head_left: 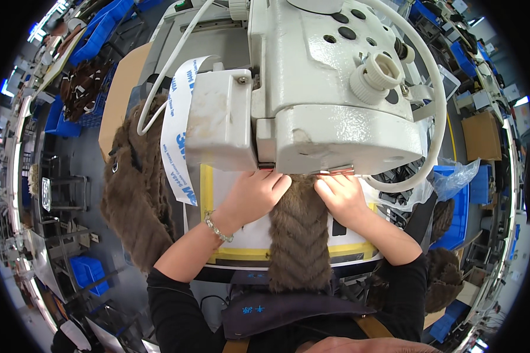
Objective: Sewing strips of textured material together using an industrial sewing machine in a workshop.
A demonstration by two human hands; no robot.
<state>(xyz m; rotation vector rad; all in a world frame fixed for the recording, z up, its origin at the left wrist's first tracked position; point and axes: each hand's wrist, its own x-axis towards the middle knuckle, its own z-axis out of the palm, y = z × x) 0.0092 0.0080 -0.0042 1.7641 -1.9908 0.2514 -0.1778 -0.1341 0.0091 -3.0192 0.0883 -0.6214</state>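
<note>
Lengthwise, the fur strip (300,241) points toward the apron (285,312); 2 hands (256,195) (341,197) beside, grip unclear

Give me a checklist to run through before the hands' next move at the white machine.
1. Left hand beside the brown fur strip: ok.
2. Right hand on the strip's other side: ok.
3. Firm grip on the strip: cannot tell; the white machine head hides part of the view.
4. Strip wholly on the worktop: not ok; its near end extends past the front edge.
5. Bracelet clear of the strip: ok.
</note>
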